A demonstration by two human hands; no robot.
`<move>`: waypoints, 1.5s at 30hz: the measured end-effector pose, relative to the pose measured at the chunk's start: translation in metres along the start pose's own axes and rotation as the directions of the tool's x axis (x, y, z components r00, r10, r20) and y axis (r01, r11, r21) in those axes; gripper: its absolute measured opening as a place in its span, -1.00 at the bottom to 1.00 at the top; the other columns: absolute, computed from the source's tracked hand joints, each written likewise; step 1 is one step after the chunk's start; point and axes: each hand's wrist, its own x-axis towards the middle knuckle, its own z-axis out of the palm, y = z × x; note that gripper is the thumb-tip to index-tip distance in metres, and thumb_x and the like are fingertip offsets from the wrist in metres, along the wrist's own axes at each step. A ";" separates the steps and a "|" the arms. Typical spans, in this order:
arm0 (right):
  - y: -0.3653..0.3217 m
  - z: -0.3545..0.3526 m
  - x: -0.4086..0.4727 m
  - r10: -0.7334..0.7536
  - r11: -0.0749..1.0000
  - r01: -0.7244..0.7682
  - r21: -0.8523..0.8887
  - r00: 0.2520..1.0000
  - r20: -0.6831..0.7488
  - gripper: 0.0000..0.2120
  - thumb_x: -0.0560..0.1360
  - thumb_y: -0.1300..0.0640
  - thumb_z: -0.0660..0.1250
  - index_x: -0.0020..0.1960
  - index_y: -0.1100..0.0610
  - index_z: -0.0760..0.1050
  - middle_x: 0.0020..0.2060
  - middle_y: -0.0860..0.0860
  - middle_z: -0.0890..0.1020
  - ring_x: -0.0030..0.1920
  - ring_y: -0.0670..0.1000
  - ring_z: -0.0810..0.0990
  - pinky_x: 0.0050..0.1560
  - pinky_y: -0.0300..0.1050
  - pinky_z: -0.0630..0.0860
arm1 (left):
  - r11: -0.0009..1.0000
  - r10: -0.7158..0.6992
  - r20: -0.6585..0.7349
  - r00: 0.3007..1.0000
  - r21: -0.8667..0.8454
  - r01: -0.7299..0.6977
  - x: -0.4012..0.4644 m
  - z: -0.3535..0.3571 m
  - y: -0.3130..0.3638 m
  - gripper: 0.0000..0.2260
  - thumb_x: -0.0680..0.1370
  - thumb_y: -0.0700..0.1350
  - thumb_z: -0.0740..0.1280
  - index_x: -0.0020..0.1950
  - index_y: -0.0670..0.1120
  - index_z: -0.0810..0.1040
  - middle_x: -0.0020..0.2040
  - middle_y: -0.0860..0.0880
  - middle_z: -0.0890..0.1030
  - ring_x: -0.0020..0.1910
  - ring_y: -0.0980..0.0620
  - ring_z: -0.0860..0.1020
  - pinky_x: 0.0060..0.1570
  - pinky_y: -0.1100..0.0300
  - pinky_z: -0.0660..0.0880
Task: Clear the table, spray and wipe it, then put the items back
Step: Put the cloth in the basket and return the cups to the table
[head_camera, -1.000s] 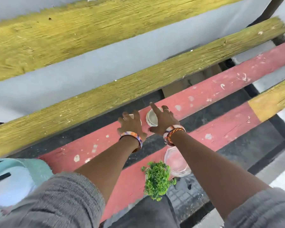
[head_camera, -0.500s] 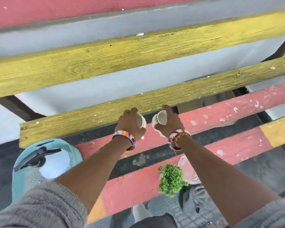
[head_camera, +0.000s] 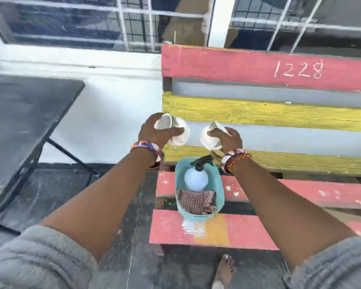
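Note:
My left hand [head_camera: 154, 132] grips a white cup [head_camera: 175, 130] tilted on its side, held in the air above the left end of the bench. My right hand [head_camera: 227, 140] grips a second white cup [head_camera: 208, 138], also tilted. Below the hands a teal basket [head_camera: 220, 197] sits on the red bench slats [head_camera: 279, 190]. It holds a white spray bottle [head_camera: 196, 179] with a black trigger head and a checked cloth [head_camera: 196, 201]. The dark folding table [head_camera: 25, 113] stands at the left, apart from both hands.
The bench back has a red slat [head_camera: 258, 67] chalked 1228 and yellow slats [head_camera: 258, 111]. A white wall and barred windows [head_camera: 92, 24] lie behind. Dark tiled floor [head_camera: 71, 195] runs between table and bench. A bare foot [head_camera: 225, 270] stands by the bench front.
Both hands lifted the cups off the bench slats and carried them left. The view swung up and left, bringing the basket and table into sight; the small plant and glass dish left the view.

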 end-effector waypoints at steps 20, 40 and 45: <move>0.045 0.399 -0.091 0.233 0.956 -0.289 0.038 0.835 0.498 -0.91 0.41 0.13 0.37 -0.12 0.10 0.49 -0.20 0.04 0.57 -0.24 0.04 0.54 -0.03 -0.01 0.54 | 0.956 -0.173 -0.245 0.954 -0.276 0.102 0.067 -0.375 -0.010 -0.61 0.31 -0.41 0.45 0.10 -0.21 0.51 -0.05 -0.15 0.57 -0.28 -0.07 0.57 -0.44 0.22 0.59; 0.109 0.726 -0.075 0.072 0.991 -0.043 -0.124 0.968 0.242 -0.89 0.39 0.34 0.42 -0.13 0.21 0.54 -0.11 0.12 0.57 -0.22 0.06 0.54 -0.27 -0.10 0.54 | 0.942 0.128 -0.457 0.880 0.333 0.036 0.311 -0.684 -0.091 -0.41 0.28 -0.03 0.52 0.26 -0.07 0.42 0.22 -0.13 0.51 0.13 -0.12 0.52 -0.01 0.20 0.39; 0.133 0.848 -0.092 -0.053 0.922 0.120 -0.368 0.981 0.187 -0.90 0.30 0.23 0.48 -0.30 0.07 0.59 -0.14 0.08 0.62 -0.08 0.12 0.62 -0.03 0.02 0.59 | 0.957 0.090 -0.462 0.882 0.284 0.051 0.362 -0.796 -0.108 -0.42 0.31 -0.05 0.51 0.26 -0.11 0.39 0.19 -0.11 0.53 -0.03 -0.02 0.45 -0.07 0.25 0.32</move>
